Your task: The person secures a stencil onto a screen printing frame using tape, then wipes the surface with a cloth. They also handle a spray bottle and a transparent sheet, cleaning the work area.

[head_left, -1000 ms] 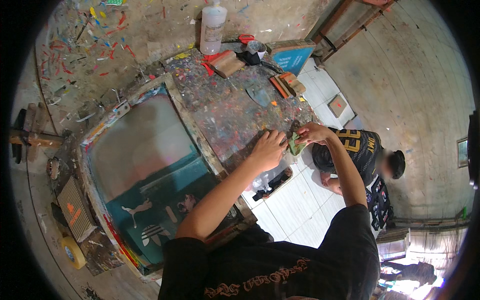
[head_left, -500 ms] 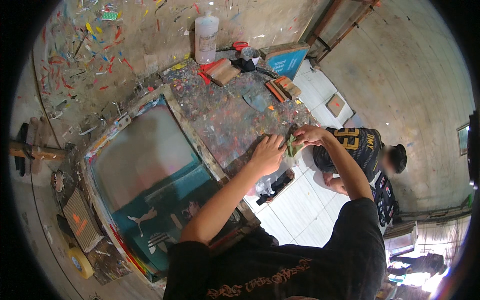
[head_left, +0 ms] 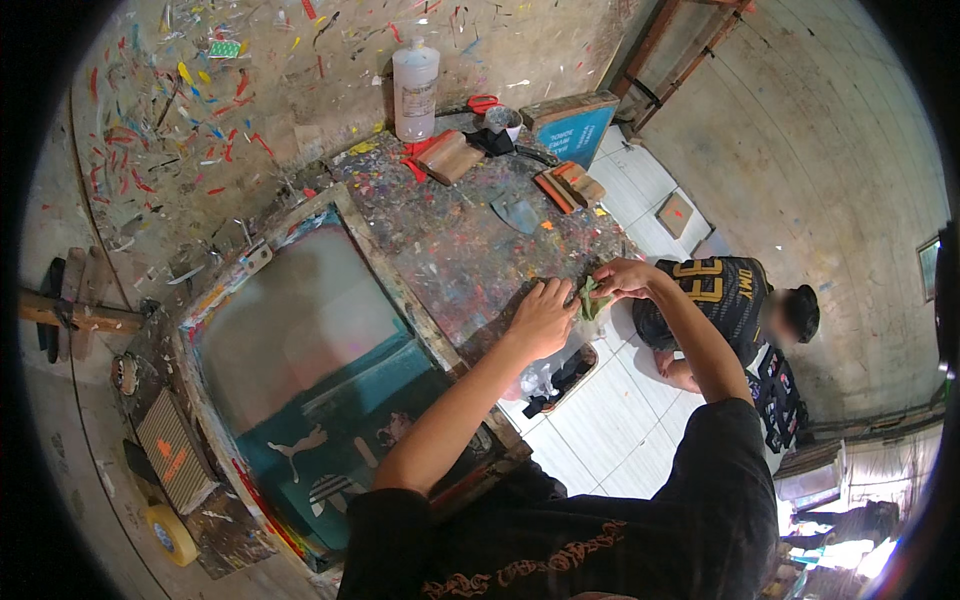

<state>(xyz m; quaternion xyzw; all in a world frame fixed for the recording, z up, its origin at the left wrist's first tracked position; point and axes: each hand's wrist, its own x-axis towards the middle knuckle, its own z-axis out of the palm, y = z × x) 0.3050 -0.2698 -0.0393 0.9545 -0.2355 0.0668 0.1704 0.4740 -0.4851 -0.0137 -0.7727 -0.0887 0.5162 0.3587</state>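
My right hand pinches a crumpled green cloth at the right edge of the paint-splattered table. Just left of it my left hand has its fingers curled beside the cloth; what they hold is hidden. A wooden-framed screen with teal coating and pale designs lies to the left, under my left forearm. Below my hands, a bin with plastic and dark scraps sits over white floor tiles.
A bottle, cup, squeegees and blue board stand or lie at the back. A person bends low at the right beside dark printed items. Tape lies lower left.
The whole scene sits slightly lower and further right in the picture. My hands stay together at the cloth, with slight shifts of the fingers.
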